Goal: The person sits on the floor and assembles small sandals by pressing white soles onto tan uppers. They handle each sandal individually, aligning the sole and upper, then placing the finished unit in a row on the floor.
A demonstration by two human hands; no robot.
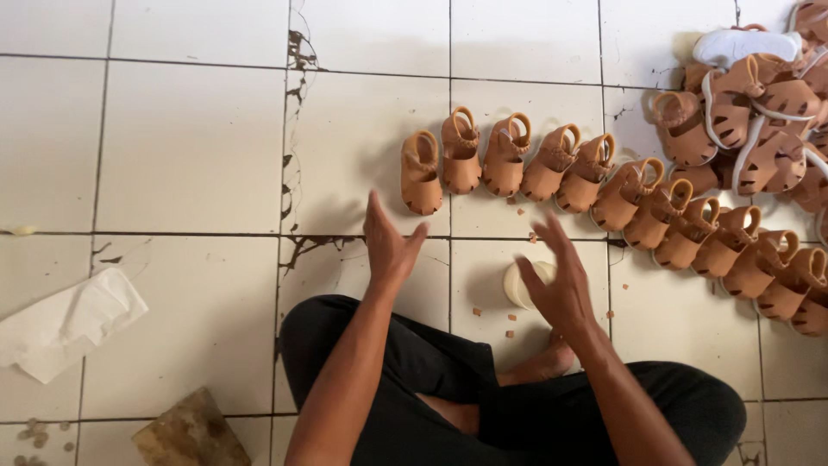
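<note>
- Both hands are up and bare: the left hand hangs open, fingers spread, nothing in it.
- The right hand is open too, fingers fanned and a bit blurred, gripping nothing.
- Just beyond the left fingertips sits the first sandal, the end of a tan row that curves off past the right hand.
- Under the right palm, half hidden, is a small cream cup on the floor; I cannot tell if the hand touches it.
- Far out beyond the right hand lies a loose pile of the same sandals, with a white one on top.
- Well off to the left hand's outer side: a crumpled white cloth and a brown block.
- My read: the row is the work. To do it well, take one sandal at a time, grip it by the sole rather than the heel strap, and keep the toes lined up and touching their neighbours.
- Tan crumbs litter the tiles near the cup; best keep them out from under the soles.
</note>
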